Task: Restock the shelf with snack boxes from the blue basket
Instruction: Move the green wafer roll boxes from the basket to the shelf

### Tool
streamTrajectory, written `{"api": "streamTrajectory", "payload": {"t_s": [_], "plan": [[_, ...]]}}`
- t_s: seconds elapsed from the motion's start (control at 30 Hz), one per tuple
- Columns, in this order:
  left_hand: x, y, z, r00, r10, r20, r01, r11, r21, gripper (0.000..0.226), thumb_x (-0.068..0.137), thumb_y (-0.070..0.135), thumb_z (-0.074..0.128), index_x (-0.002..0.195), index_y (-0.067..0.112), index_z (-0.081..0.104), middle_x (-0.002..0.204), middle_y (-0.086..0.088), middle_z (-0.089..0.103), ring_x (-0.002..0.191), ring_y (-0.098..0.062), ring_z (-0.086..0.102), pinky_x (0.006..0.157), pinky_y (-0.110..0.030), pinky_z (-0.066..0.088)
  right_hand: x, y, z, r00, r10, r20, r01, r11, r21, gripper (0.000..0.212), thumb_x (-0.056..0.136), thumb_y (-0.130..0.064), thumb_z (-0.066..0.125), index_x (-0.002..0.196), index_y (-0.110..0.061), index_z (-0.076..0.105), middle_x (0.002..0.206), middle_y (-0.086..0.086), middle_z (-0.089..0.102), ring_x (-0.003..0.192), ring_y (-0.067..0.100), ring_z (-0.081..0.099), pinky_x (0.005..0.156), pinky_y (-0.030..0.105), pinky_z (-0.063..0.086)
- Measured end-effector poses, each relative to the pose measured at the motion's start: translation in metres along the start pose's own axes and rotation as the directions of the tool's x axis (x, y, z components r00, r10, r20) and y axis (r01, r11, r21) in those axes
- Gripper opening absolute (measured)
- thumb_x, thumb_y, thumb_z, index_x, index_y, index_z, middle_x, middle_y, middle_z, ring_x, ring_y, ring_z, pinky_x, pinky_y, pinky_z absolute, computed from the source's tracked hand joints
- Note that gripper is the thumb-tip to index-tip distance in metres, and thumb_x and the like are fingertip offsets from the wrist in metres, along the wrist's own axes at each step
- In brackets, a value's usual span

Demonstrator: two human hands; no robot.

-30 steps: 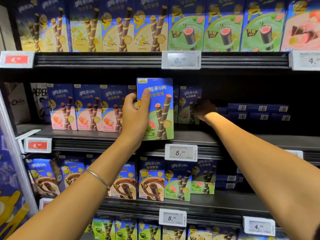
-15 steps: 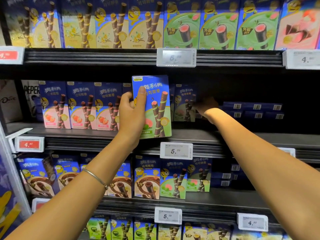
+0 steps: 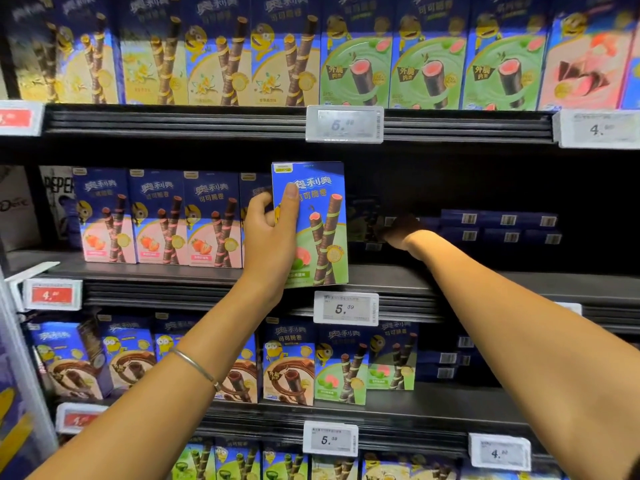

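Observation:
My left hand (image 3: 270, 244) grips a blue and green snack box (image 3: 322, 237) by its left edge, thumb across the front. The box stands upright at the front lip of the middle shelf (image 3: 450, 278). My right hand (image 3: 398, 230) reaches deep into the dark back of the same shelf, just right of the held box. It lies against dim boxes (image 3: 360, 220) there, and shadow hides its fingers. The blue basket is not in view.
Pink strawberry boxes (image 3: 159, 220) stand in a row left of the held box. Flat blue boxes (image 3: 502, 226) are stacked at the back right of the shelf. A price tag (image 3: 345, 308) hangs on the shelf edge below. The shelves above and below are stocked.
My right hand has pushed farther back into the shadow, and the green boxes behind it are now barely visible. The held box stays in about the same place at the shelf front.

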State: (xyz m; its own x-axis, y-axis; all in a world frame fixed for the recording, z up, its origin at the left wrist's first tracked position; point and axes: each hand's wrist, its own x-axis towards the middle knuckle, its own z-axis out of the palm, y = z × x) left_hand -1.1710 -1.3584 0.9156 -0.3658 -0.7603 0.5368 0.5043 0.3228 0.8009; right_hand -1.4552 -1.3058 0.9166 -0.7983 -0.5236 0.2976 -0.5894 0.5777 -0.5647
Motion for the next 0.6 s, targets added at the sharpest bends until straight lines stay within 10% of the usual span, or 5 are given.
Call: {"api": "streamTrajectory", "payload": {"t_s": [0.23, 0.6], "plan": [[-0.001, 0.001, -0.001, 1.0, -0.019, -0.021, 0.019, 1.0, 0.021, 0.034, 0.107, 0.041, 0.054, 0.122, 0.011, 0.053, 0.077, 0.014, 0.078, 0.075, -0.004, 0.076, 0.062, -0.02, 0.06, 0.004, -0.005, 0.012, 1.0, -0.004, -0.008, 0.005, 0.995, 0.097, 0.057, 0.096, -0.029, 0.067, 0.143, -0.004, 0.047, 0.137, 0.02, 0.057, 0.116, 0.036, 0.059, 0.091, 0.037, 0.051], [-0.001, -0.004, -0.001, 1.0, -0.016, -0.016, 0.016, 1.0, 0.005, 0.034, 0.107, 0.041, 0.055, 0.121, 0.01, 0.053, 0.076, 0.013, 0.078, 0.072, -0.003, 0.075, 0.058, -0.018, 0.057, 0.001, 0.006, -0.007, 0.998, -0.023, -0.054, 0.018, 0.997, -0.08, 0.037, 0.101, -0.024, 0.057, 0.131, -0.002, 0.06, 0.131, 0.021, 0.062, 0.117, 0.037, 0.06, 0.079, 0.031, 0.038]]}}
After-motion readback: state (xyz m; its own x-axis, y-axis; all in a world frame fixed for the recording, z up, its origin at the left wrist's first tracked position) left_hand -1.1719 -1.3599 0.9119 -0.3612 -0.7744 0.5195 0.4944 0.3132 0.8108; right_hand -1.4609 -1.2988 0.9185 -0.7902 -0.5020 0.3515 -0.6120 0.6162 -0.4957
